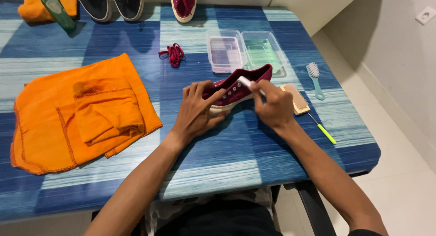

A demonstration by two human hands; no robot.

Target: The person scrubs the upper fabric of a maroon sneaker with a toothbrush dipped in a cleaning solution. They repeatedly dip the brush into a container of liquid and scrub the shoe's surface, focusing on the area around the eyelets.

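Shoe (236,88) (maroon, laceless): left hand (195,111) should clamp it steady while right hand (272,106), gripping a white brush (245,82), scrubs gently.

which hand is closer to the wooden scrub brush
Right. The right hand sits just beside the wooden scrub brush, holding a small white brush against the maroon shoe. The left hand grips the shoe's far side, away from it.

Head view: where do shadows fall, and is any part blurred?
Head view: soft shadows lie under the maroon shoe and both forearms on the blue table; the white object in the right hand looks slightly blurred; the orange cloth is sharp; no strong glare.
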